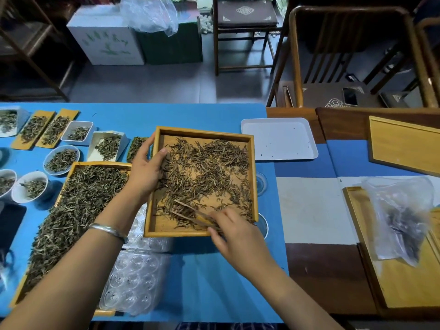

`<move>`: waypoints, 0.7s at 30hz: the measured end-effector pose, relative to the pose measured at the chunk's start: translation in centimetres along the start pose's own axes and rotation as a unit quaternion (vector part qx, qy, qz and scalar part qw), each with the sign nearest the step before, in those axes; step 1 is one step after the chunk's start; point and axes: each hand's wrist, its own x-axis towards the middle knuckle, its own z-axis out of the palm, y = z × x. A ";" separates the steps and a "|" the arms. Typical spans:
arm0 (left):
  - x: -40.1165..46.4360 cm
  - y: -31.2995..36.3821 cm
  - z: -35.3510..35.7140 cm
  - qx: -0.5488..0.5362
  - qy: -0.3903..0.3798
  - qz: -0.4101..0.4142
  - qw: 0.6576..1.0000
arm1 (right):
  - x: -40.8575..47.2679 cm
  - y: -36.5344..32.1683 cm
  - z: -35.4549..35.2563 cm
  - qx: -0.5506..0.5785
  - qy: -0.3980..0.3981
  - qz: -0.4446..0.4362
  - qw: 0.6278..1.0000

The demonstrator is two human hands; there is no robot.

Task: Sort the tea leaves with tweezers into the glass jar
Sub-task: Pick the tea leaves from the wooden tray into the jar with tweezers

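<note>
Fingers (221,219) of the right hand (240,236) are pinched round bamboo tweezers (190,211), tips spread among tea leaves (204,172) in a wooden tray (202,132). The tray's left edge is gripped by the left hand (145,172). A glass jar (261,183), probably, is glimpsed beside the tray. Most leaves remain unsorted.

Tweezers (190,211) over tray's (202,132) tea leaves (209,167)

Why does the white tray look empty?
Nearly empty: the white rectangular plastic tray holds only a few tiny dark specks on its bare bottom.
</note>
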 end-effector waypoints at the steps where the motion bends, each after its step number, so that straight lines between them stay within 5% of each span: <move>1: 0.0 0.0 0.0 0.000 0.001 0.000 1.000 | -0.2 0.4 -0.1 0.001 0.003 0.008 1.000; 21: 0.3 -0.3 0.1 0.006 -0.008 -0.018 1.000 | -7.2 4.1 -2.6 -0.007 0.029 0.106 0.994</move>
